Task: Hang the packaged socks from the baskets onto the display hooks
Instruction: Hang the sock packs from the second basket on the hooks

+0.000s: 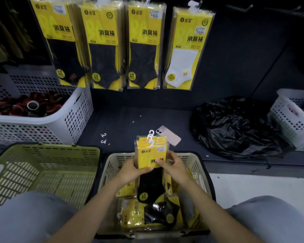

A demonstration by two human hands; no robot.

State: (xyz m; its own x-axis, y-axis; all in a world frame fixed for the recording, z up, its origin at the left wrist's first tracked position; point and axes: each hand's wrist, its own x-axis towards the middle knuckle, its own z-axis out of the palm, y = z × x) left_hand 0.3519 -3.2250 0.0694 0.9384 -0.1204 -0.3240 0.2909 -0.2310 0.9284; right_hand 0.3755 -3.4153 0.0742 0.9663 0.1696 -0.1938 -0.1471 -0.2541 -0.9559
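A dark display wall (244, 58) carries four columns of hung packs (102, 46). Three hold black socks and the rightmost column (188, 50) holds white. Below it a low dark shelf (123, 123) runs across.

The stack of sock packs (150, 153) is held upright over the cream basket (198, 165), where more packs lie. The left hand (130, 170) curls round the stack's left edge. The right hand (174, 165) pinches the right edge, thumb on the front.

The white hanger tabs (151, 135) stand fanned at uneven heights. To do this step well, the person would probably square the packs so the tabs line up, then thread them onto a hook. These are black socks, so they likely belong on one of the three left columns, which already look full.

The straight path up to the wall is open. A phone (168, 135) lies just behind the stack, with loose hooks (104, 137) to the left. A black bag (235, 127) bulks on the right. A white basket (74, 116) crowds the left under the hung packs, and a green basket (42, 172) sits beside the cream one.
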